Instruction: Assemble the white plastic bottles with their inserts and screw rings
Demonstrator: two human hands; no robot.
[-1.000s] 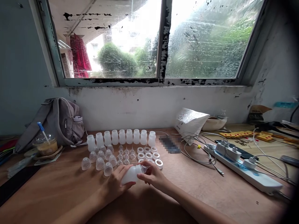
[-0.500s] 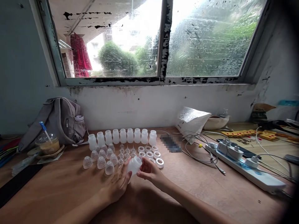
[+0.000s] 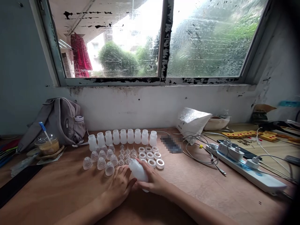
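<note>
A frosted white bottle lies tilted between my hands, its neck toward the upper left. My right hand is wrapped round its right side. My left hand is at its left side, fingers bent and close together; whether they grip it is hard to tell. Behind stands a row of similar bottles. Clear domed caps sit at the left, clear nipples in the middle, and white rings at the right, nearest my right hand.
At the left are a grey backpack, a drink cup and a black strip. On the right lie a white power strip, tangled cables and a white bag. Another part of the table holds yellow pieces.
The bottle has turned so its neck points up and left instead of right. My right hand has moved from its neck to round its body, and my left hand has shifted slightly lower.
</note>
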